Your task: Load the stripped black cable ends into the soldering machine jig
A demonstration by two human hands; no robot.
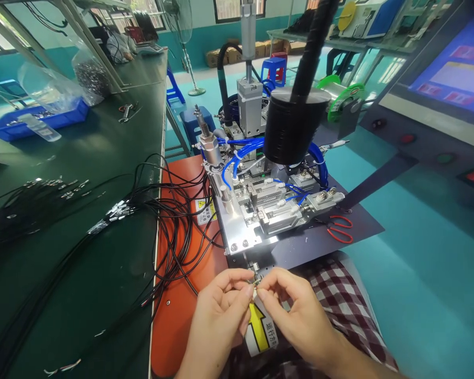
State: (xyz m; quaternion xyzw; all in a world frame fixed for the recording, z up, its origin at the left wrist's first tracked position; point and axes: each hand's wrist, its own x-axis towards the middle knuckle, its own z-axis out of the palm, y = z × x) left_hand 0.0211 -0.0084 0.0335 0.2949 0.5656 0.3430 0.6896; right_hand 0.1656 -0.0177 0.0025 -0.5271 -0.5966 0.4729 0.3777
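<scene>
My left hand and my right hand meet at the front edge of the machine, thumbs and forefingers pinched close together. Between the fingertips are thin wires, mostly covered by the fingers; their ends are too small to make out. Just beyond the fingers is a small metal fitting at the machine's edge. Below the hands is a white label with a yellow arrow. The metal machine with blue air hoses stands in front of both hands.
Black cables run across the orange board from the green table. Red-handled scissors lie on the dark plate at right. A black cylinder hangs above the machine. A control screen stands at right, a blue tray at left.
</scene>
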